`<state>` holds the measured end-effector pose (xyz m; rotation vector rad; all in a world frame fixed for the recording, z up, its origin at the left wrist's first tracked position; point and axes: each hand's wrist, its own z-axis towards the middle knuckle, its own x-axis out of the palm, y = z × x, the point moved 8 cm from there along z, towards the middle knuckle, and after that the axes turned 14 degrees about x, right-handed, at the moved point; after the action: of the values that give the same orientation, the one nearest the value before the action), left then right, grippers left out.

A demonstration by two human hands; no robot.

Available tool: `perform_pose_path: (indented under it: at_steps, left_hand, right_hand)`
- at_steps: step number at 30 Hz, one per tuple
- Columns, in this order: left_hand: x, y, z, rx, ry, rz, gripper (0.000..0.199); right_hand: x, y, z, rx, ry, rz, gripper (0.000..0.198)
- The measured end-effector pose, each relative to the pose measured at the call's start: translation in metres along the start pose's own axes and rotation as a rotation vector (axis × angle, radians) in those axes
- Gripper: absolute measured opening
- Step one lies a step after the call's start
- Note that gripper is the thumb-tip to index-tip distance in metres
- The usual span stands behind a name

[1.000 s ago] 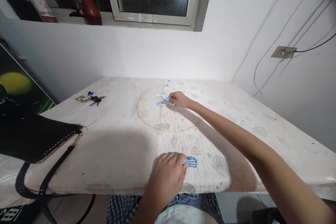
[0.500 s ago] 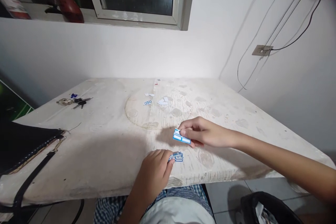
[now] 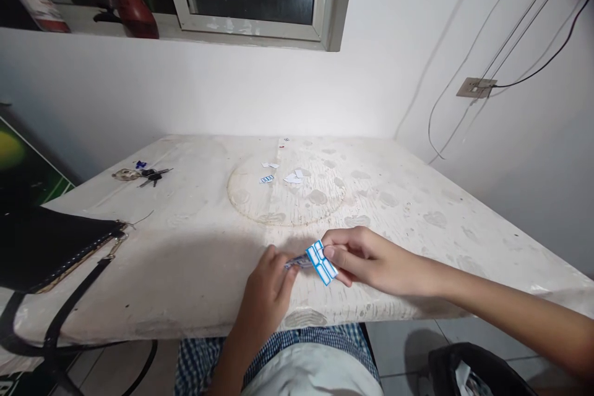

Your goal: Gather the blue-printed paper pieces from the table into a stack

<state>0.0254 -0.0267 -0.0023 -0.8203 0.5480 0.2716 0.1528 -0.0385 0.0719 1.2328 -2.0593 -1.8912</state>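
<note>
Between the thumb and fingers of my right hand (image 3: 364,260) is a small label sheet (image 3: 322,263), white boxes on bright blue, tilted with its printed face up. My left hand (image 3: 269,284) pinches a bundle of blue-and-white label pieces (image 3: 301,261) just left of it. The sheet overlaps the right end of the bundle in my view; I cannot tell whether they touch. Farther back on the table lie a blue-and-white label piece (image 3: 266,179) and several white paper scraps (image 3: 294,177).
Keys (image 3: 153,177) lie at the table's left, behind a black bag (image 3: 60,247) with a strap. The patterned tablecloth (image 3: 195,284) reaches the front edge. A black-lined bin (image 3: 445,359) stands on the floor at right. A wall socket (image 3: 476,87) has cables.
My right hand has come down nearer my body, and the label sheet has turned to a steeper slant. My left hand has raised the bundle and tilted it. The camera view has shifted slightly.
</note>
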Motion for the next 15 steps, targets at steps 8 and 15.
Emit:
perform_pose_path:
  at_steps: [8, 15]
  left_hand:
    - [-0.029, -0.070, -0.014, 0.256, -0.048, -0.434, 0.018]
    - [-0.030, -0.096, -0.019, 0.289, 0.097, -0.243, 0.017]
  right_hand:
    - [0.021, -0.010, -0.008, 0.004, -0.144, -0.065, 0.029]
    - [0.035, -0.007, -0.016, 0.004, -0.172, 0.027, 0.032]
